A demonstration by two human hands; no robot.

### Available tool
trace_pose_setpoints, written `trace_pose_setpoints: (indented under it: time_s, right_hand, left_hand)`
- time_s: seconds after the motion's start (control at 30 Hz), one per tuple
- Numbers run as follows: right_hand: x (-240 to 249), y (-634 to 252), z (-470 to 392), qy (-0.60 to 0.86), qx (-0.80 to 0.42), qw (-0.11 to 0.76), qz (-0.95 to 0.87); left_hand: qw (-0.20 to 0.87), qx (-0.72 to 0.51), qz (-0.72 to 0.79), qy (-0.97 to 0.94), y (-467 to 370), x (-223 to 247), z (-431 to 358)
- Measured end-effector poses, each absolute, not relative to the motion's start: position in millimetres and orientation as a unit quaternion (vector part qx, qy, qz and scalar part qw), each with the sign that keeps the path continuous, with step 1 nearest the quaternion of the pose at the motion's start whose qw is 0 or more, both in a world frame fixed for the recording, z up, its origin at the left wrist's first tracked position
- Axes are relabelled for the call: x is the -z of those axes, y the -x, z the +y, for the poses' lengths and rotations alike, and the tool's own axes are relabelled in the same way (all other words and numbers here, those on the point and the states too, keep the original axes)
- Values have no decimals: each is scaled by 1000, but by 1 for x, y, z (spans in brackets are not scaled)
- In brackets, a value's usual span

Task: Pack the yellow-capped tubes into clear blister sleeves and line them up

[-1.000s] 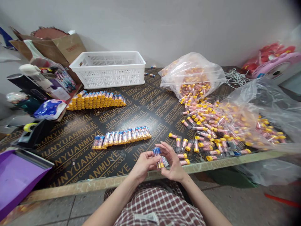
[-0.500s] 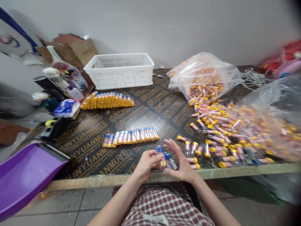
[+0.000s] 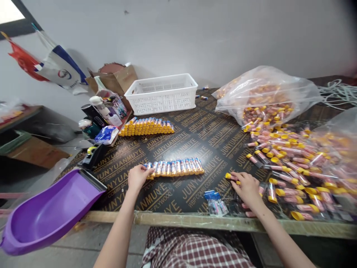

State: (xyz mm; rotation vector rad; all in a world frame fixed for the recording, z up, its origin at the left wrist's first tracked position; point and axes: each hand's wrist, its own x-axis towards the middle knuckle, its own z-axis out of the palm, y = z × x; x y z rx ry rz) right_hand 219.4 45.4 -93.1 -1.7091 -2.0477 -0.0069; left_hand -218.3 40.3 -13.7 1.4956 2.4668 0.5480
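Note:
My left hand (image 3: 137, 178) pinches a small blue-topped, yellow-bottomed tube at the left end of a row of like tubes (image 3: 178, 167) lying side by side on the table. My right hand (image 3: 248, 188) reaches down over loose pink tubes with yellow caps, its thumb and fingers around one yellow-capped tube (image 3: 228, 175); the palm hides others below. Between the hands, near the table's front edge, lie several clear pieces with blue ends (image 3: 215, 203).
A stacked pile of finished-looking tubes (image 3: 147, 127) sits in front of a white basket (image 3: 164, 97). A plastic bag (image 3: 267, 89) spills yellow-capped tubes (image 3: 295, 156) over the right side. A purple dustpan (image 3: 50, 212) juts at the left; a tape dispenser (image 3: 92, 156) stands behind it.
The left hand has carried the tube from the table's front to the row's left end. My right hand has moved right onto the yellow-capped tubes. The view has shifted left.

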Motion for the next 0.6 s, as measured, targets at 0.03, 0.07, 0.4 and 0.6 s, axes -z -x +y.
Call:
trace_pose_setpoints:
  time_s: [0.03,0.07,0.4,0.6]
  right_hand:
    - [89,-218,44,620,-2,235,-748]
    - [86,-217,43,618,-7,231,-751]
    - [59,-205,49,596,-44,248,-762]
    - [26,-198,23,591,-176,367,-697]
  left_hand:
    - [88,-178,840,-505,215,13,39]
    - [67,-183,844,-499,209,12,39]
    - [324,-215,584,-712,38,42,17]
    - [322,-158,609,-707,9,58,8]
